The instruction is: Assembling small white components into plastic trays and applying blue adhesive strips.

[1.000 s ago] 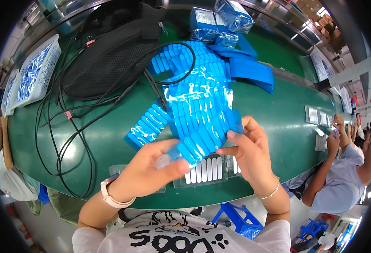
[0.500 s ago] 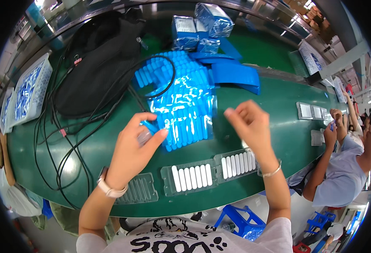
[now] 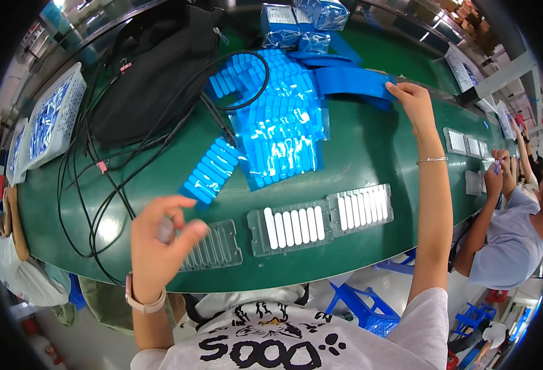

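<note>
Touching broad, curved blue strip (image 3: 353,82) — right hand (image 3: 414,105).

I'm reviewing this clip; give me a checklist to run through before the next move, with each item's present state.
1. Right hand at the blue strip: ok, its fingers meet the strip's right end.
2. Firm grip on that strip: cannot tell.
3. Left hand off the small blue pack: cannot tell, its fingers are blurred near the pack's lower corner.
4. White pieces in the middle tray: ok, lying side by side.
5. Left tray unobstructed: not ok, the left hand covers part of it.
6. Large blue packs free of the black cable: not ok, it loops across them.
</note>
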A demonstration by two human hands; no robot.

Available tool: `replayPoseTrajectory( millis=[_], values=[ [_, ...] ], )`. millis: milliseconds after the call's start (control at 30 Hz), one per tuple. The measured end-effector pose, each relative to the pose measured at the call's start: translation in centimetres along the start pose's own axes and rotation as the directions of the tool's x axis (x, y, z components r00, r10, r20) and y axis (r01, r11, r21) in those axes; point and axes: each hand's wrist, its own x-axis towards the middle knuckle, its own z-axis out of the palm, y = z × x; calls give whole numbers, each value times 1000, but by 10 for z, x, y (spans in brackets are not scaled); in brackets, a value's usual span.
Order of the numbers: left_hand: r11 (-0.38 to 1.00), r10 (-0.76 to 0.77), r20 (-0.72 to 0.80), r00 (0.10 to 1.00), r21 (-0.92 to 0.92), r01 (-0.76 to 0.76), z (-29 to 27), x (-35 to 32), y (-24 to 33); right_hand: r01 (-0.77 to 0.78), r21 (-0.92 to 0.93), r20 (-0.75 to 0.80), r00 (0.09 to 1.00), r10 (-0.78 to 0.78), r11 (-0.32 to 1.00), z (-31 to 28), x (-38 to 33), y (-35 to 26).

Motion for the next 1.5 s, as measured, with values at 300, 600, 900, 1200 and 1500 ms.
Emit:
replayPoseTrajectory(
  millis=[300,600,900,1200,1500],
  values=[
    [582,139,404,904,705,-405,-6,-38,-16,128,155,-149,983,-105,980,8,-22,-33],
    [844,374,534,759,144,-517,50,-25,47,264,555,-273,954,-126,789,-2,-29,-46],
    [579,502,719,481,133,-804,233,44,122,346,561,-240,938,-252,753,-75,-72,-69],
    [559,582,682,443,61,-827,368,40,142,273,528,-363,929,-78,804,-125,-151,-71],
    [601,442,733,517,186,-778,245,62,93,386,677,-398,908,-130,626,-96,-206,-58]
  ],
)
